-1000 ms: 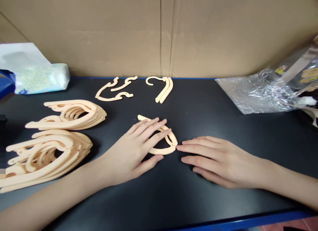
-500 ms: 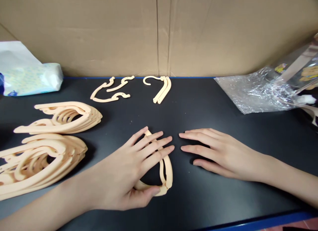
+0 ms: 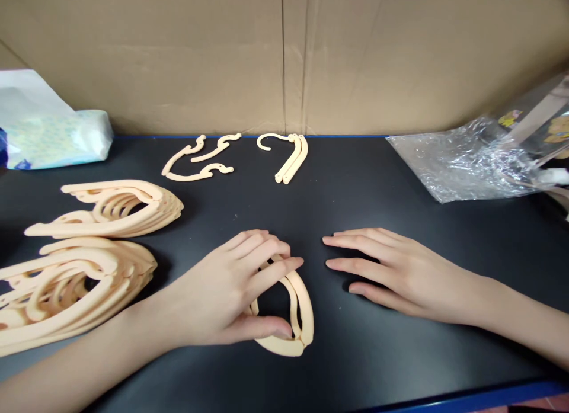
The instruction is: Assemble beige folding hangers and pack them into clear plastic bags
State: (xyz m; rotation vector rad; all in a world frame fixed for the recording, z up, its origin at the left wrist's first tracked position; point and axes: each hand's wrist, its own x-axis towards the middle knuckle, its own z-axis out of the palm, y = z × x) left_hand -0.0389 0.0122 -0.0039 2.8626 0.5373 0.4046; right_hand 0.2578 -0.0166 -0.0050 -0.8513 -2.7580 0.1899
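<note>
A cream plastic folding hanger (image 3: 305, 303) lies folded on the black table in front of me. My left hand (image 3: 242, 288) covers its left side, with the fingers curled over its far end and the thumb on its near part. Part of the hanger is hidden beneath that hand. To the right, my right hand (image 3: 395, 271) rests on the tabletop with its fingers stretched out and apart, touching no hanger.
Two stacks of folded hangers, a far one (image 3: 128, 214) and a nearer one (image 3: 106, 288), stand at left. Loose hanger parts (image 3: 191, 176) and a hook piece with arms (image 3: 291, 158) lie at the back. A clear plastic bag (image 3: 471, 164) is right; a tissue pack (image 3: 84, 140), left.
The fingers of my left hand have curled in from a stretched-out pose over the hanger. The hanger has shifted slightly right and towards me. My right hand has hardly moved.
</note>
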